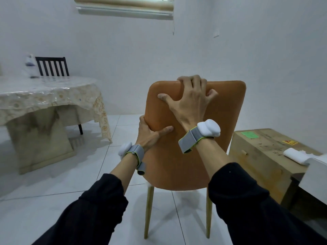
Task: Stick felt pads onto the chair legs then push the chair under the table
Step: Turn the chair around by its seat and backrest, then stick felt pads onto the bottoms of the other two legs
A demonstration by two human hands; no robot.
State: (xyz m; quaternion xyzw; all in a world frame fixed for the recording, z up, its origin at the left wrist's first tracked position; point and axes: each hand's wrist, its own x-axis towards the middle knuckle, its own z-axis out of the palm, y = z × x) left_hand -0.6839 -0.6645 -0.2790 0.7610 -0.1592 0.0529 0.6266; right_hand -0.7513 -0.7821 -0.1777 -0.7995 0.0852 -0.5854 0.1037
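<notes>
Nearest to me, my left hand [150,133] clamps the left edge of the orange chair's backrest [221,110], thumb laid across the rear face and fingers wrapped out of sight round the front. Just above and to the right of that grip, my right hand [191,101] is closed over the top rim, fingers hooked over the far side, thumb spread on the rear face. Both grips are shut on the backrest, so the orange chair [178,170] stands directly under and ahead of them, upright, its two rear wooden legs [149,209] planted on the tiled floor [53,183]. I cannot see the foot tips clearly enough to tell whether felt pads are on them.

The desk [44,96], draped in a lace cloth under clear plastic, lies well apart, forward and to the left of both grips; the left hand is the nearer one to it. I judge the push must swing the chair leftward and forward. A cardboard box [261,152] sits close on the right.
</notes>
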